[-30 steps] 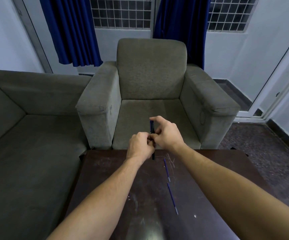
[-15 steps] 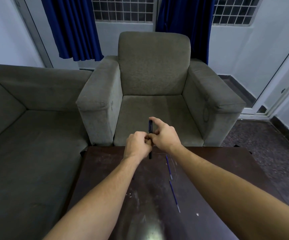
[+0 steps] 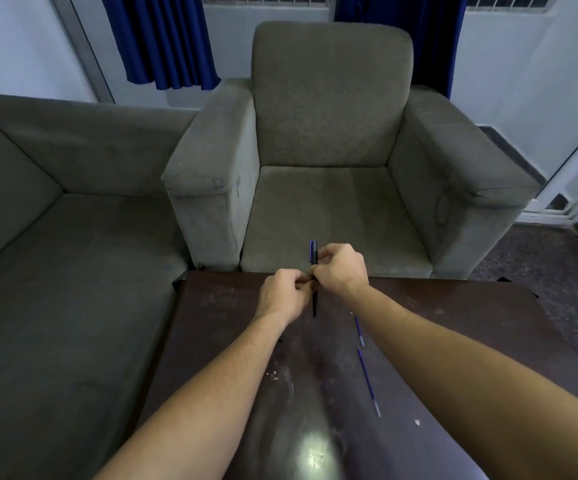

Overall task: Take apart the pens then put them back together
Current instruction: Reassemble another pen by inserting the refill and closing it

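Observation:
I hold a dark pen point(image 3: 313, 252) upright above the far edge of the dark table point(image 3: 453, 317). My right hand point(image 3: 341, 270) pinches its upper part, with a blue strip showing at the top. My left hand point(image 3: 282, 294) is closed around its middle, and the lower end point(image 3: 314, 304) sticks out below both hands. Two thin blue refills lie on the table to the right: one point(image 3: 359, 330) nearer the hands, the other point(image 3: 369, 381) closer to me, partly beside my right forearm.
A grey armchair point(image 3: 329, 188) stands right behind the table, and a grey sofa point(image 3: 65, 237) runs along the left. Blue curtains point(image 3: 162, 39) hang at the back wall. A door frame and dark floor point(image 3: 540, 258) are at the right.
The view has tilted down, so the hands sit lower against the armchair seat. Both hands keep their hold on the pen. The refills have not moved on the table.

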